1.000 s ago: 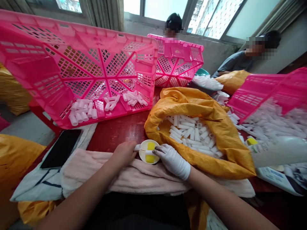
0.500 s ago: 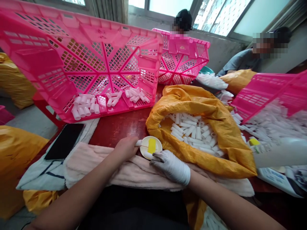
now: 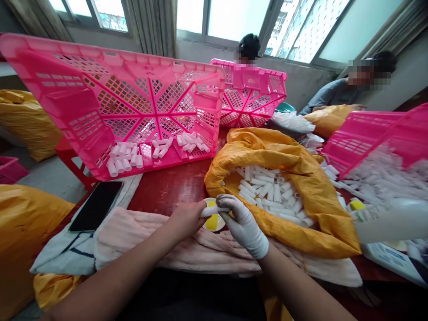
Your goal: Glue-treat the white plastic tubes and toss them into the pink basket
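Note:
A short white tube (image 3: 211, 211) lies level between my two hands. The fingers of my bare left hand (image 3: 185, 219) are closed round its left end. At its other end my right hand (image 3: 240, 225), in a white glove with darkened fingertips, pinches it with thumb and fingers. Whether this is one tube or two parts joined I cannot tell. Just beneath is a small pale round dish (image 3: 219, 224) with a yellow pad (image 3: 211, 222) in it, partly covered by the tube and hands. To the right, an open orange sack (image 3: 321, 223) holds many white tubes (image 3: 267, 189).
A pink basket (image 3: 157, 113) stands on its side at left, with white tubes in small groups inside. A phone (image 3: 96, 206) lies on a towel (image 3: 67, 249). Right are a plastic bottle (image 3: 391, 220) and another pink basket (image 3: 368, 133). Two people sit beyond.
My right hand has risen from the dish's edge and now meets my left hand over the dish, at the white tube. My left hand has shifted slightly right. The view has tilted up.

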The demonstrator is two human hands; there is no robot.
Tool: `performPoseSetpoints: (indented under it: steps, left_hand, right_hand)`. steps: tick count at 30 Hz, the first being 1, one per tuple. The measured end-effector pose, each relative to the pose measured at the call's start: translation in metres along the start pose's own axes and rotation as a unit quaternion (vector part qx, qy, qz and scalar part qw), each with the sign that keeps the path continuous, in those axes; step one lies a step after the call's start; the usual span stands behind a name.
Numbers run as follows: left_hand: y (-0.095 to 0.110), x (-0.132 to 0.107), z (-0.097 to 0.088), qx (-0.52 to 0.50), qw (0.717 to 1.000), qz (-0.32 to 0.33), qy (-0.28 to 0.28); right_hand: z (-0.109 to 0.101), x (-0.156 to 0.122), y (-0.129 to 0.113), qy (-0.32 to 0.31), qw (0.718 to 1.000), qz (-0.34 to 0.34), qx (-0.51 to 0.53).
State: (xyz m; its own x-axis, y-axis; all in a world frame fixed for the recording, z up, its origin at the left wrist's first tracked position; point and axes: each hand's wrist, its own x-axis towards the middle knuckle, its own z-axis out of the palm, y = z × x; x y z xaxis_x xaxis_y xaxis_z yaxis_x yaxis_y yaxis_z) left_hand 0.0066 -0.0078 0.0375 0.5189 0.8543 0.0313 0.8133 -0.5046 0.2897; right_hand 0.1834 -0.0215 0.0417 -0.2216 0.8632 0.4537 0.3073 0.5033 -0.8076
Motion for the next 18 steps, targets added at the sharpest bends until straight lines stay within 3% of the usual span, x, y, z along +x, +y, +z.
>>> performPoseSetpoints:
  steps: [5,8,11,13,15,16,18]
  left_hand:
    - [0.014,0.008,0.007,0.050,0.997,-0.044,-0.036]
    - [0.017,0.011,0.003,-0.021,0.996,-0.038,-0.083]
    - [0.018,0.012,-0.005,-0.160,0.977,0.017,-0.140]
    - [0.017,0.016,-0.014,-0.239,0.950,0.076,-0.188]
    - [0.012,0.030,-0.024,-0.274,0.923,0.132,-0.234]
    - [0.006,0.041,-0.029,-0.261,0.926,0.137,-0.236]
    - [-0.014,0.074,-0.040,-0.186,0.961,0.085,-0.183]
  right_hand:
    - [0.003,0.009,0.003,-0.052,0.973,0.122,-0.190]
    - [0.011,0.007,0.004,-0.038,0.975,0.086,-0.199]
    - [0.012,0.005,-0.001,-0.048,0.979,0.030,-0.194]
    - [0.000,0.000,-0.009,-0.068,0.979,0.011,-0.193]
    - [-0.024,-0.015,-0.019,-0.065,0.975,0.026,-0.212]
    - [-0.041,-0.027,-0.024,-0.042,0.969,0.047,-0.238]
    - [-0.074,-0.058,-0.030,0.054,0.945,0.100,-0.306]
